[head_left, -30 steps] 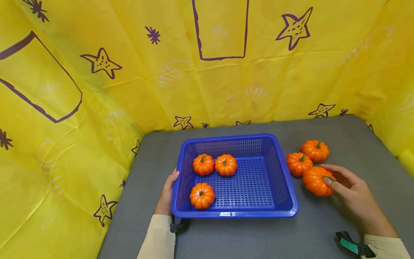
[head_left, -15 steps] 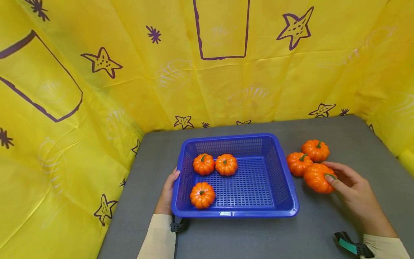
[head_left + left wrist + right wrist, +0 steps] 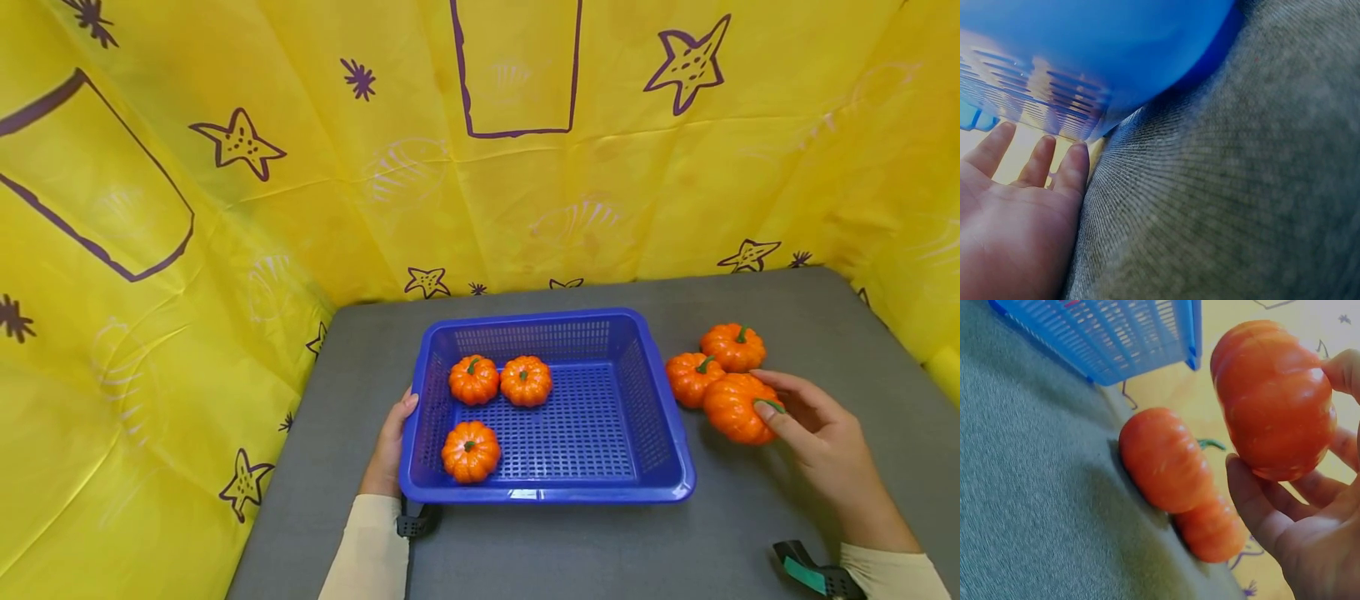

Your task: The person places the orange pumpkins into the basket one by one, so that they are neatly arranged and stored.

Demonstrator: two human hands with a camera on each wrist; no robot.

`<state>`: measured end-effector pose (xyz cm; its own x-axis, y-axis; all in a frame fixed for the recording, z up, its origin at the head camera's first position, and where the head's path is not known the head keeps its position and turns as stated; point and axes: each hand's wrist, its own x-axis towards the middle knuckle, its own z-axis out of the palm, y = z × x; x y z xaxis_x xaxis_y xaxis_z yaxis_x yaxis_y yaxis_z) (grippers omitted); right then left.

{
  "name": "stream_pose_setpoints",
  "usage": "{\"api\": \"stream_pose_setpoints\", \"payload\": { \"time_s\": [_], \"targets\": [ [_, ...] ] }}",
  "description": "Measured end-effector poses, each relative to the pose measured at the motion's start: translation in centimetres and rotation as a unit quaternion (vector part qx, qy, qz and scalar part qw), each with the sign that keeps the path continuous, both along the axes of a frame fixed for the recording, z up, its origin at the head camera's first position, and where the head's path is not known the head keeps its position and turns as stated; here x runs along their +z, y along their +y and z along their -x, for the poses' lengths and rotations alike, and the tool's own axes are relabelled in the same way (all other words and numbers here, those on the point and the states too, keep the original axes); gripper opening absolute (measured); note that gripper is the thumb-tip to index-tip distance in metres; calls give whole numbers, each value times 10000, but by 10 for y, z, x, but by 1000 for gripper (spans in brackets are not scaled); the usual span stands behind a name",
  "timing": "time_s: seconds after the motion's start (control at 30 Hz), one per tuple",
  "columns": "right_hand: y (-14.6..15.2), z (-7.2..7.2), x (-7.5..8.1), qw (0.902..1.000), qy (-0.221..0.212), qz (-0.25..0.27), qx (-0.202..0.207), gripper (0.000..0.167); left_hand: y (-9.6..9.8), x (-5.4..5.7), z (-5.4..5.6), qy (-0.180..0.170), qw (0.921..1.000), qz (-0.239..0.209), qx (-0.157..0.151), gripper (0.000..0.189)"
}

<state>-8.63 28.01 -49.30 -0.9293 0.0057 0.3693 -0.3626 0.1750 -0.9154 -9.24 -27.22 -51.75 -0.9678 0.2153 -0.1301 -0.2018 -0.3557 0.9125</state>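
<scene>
My right hand (image 3: pixel 823 446) holds a small orange pumpkin (image 3: pixel 738 408), thumb by its green stem. In the right wrist view that pumpkin (image 3: pixel 1272 400) is raised off the table, fingers around its side and underside. Just beyond it two more pumpkins, a nearer one (image 3: pixel 693 379) and a farther one (image 3: pixel 733 347), rest close together on the table. My left hand (image 3: pixel 387 446) holds the left side of a blue plastic basket (image 3: pixel 536 496), thumb at the rim. The left wrist view shows fingertips (image 3: pixel 1075 156) against its slotted wall. Three pumpkins (image 3: pixel 471 452) lie inside, toward the left.
The grey cloth-covered table (image 3: pixel 562 554) stands against a yellow curtain (image 3: pixel 510 208) with purple starfish drawings, which also hangs along both sides. A black strap with a green strip (image 3: pixel 806 573) is at my right wrist, and another black strap (image 3: pixel 412 523) at my left.
My right hand has moved slightly up and away from me with the pumpkin, which tilts a little more. The left hand and the basket stay in place.
</scene>
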Motion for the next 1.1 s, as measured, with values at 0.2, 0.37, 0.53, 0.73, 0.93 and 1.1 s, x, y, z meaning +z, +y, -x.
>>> {"api": "stream_pose_setpoints", "payload": {
  "time_s": [0.2, 0.37, 0.53, 0.73, 0.93, 1.1],
  "targets": [
    [-6, -2, 8, 9990, 169, 382, 123, 43, -1, -2, 2, 104, 9999, 60, 23, 69],
    [-12, -4, 15, 9986, 179, 476, 155, 44, -2, -3, 5, 186, 9998, 7, -13, 70],
    [-18, -4, 23, 9996, 116, 211, 158, 44, -1, -3, 5, 205, 9998, 44, -8, 72],
    [-25, -3, 29, 9993, 195, 183, 279, 46, 0, -1, 2, 2, 9999, 95, 42, 71],
    [-35, 0, 37, 9940, 498, 607, 763, 49, 1, 0, 1, -75, 9999, 115, 96, 69],
    [-45, 3, 42, 9893, 745, 594, 1106, 51, 1, -1, 3, 24, 9998, 104, 163, 69]
  ]
}}
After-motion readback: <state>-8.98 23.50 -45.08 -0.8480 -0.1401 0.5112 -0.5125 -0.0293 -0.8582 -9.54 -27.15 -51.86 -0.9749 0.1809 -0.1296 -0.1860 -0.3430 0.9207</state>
